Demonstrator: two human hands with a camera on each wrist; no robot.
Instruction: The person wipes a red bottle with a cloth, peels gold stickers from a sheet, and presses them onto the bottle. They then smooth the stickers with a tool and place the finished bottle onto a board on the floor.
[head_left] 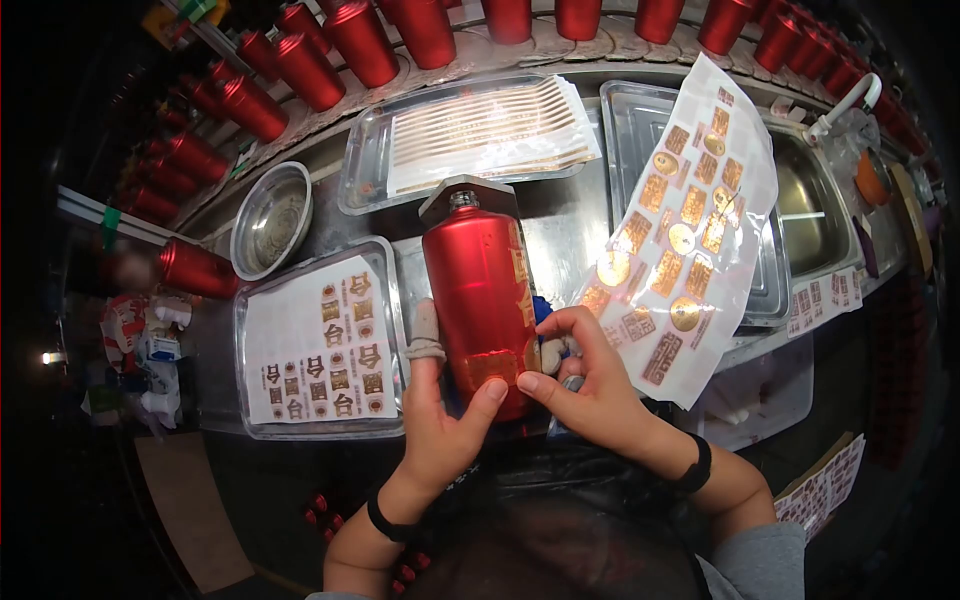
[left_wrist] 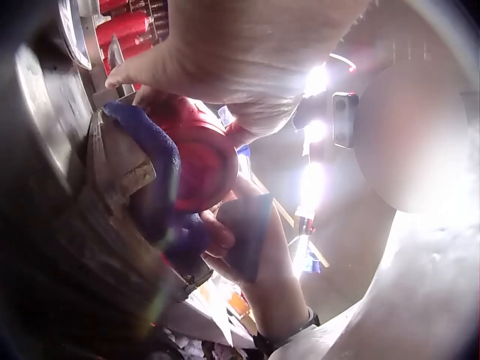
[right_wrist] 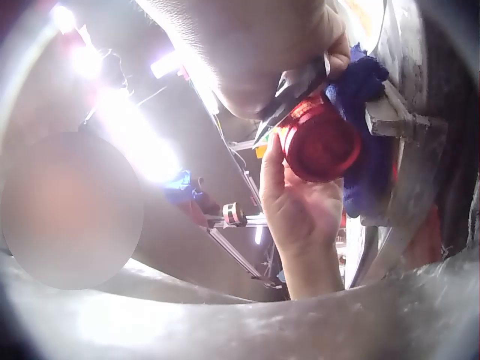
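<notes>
A red bottle with an uncapped clear neck lies neck-away in the head view, gold characters along its right side and a gold patch near its base. My left hand holds its lower left side, thumb on the front, one finger wrapped in light material. My right hand touches the lower right with its thumb tip, index finger bent beside it. A dark flat piece is held in the right hand, also visible in the right wrist view. Blue cloth lies against the bottle; its far side is hidden.
Decal sheets lie in the left tray and back tray. A large decal sheet overlaps the right tray. A metal bowl stands at left, a sink at right. Several red bottles line the back.
</notes>
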